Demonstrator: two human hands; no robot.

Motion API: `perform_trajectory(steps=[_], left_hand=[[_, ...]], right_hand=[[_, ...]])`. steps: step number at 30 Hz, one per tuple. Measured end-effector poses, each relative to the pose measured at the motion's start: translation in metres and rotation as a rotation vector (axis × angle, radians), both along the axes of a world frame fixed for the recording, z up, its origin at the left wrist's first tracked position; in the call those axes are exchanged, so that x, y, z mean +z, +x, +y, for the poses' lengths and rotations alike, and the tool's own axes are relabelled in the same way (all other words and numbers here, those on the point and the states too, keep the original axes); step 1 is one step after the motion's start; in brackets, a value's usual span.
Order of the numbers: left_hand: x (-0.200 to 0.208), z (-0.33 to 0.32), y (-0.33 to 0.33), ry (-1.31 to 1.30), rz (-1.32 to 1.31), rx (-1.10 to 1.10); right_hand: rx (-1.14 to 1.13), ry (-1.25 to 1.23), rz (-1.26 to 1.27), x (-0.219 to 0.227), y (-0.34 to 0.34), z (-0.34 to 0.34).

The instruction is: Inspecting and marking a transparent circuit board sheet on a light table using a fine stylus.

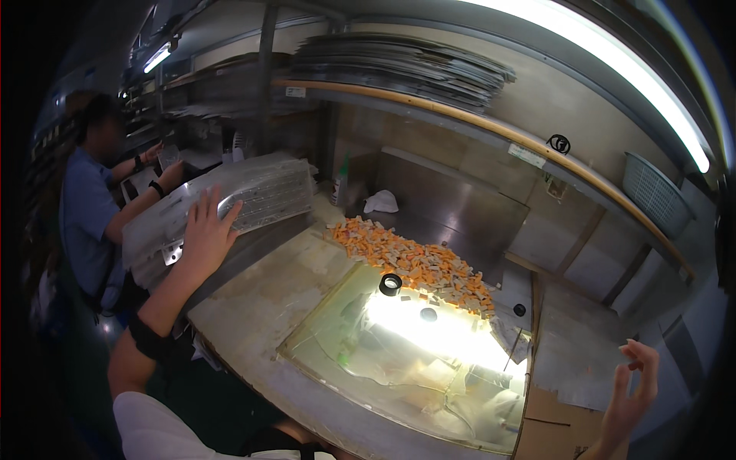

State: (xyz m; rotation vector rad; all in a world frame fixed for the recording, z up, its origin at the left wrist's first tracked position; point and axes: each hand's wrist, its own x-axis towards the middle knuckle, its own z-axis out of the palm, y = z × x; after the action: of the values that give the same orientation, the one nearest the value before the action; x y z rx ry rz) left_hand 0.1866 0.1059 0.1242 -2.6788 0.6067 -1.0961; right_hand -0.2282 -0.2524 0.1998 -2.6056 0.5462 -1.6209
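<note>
At the left, my left hand lies with its fingers spread on a stack of clear plastic sheets or bags. Its grip is loose, with the palm turned to the stack's front. My right hand is raised at the lower right, fingers bent and apart, with nothing seen in it. It hovers over the right end of the table, near a cardboard piece. Between my hands a lit glass panel is set into the worktable. A black loupe stands at the panel's far edge.
Behind the panel lies a heap of small orange and beige pieces. A green-capped bottle and a crumpled white cloth are near it. Overhead, a shelf holds stacked flat sheets and a basket. A co-worker is at far left.
</note>
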Motion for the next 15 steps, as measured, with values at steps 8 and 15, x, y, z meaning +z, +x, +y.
perform_trajectory(steps=[8, 15], left_hand=[[0.010, 0.000, -0.003, -0.041, -0.036, -0.008], [0.053, -0.036, -0.095, -0.212, 0.040, -0.467]], right_hand=[[0.055, 0.084, 0.026, -0.004, 0.006, 0.006], [0.595, 0.592, 0.622, -0.046, 0.044, -0.003]])
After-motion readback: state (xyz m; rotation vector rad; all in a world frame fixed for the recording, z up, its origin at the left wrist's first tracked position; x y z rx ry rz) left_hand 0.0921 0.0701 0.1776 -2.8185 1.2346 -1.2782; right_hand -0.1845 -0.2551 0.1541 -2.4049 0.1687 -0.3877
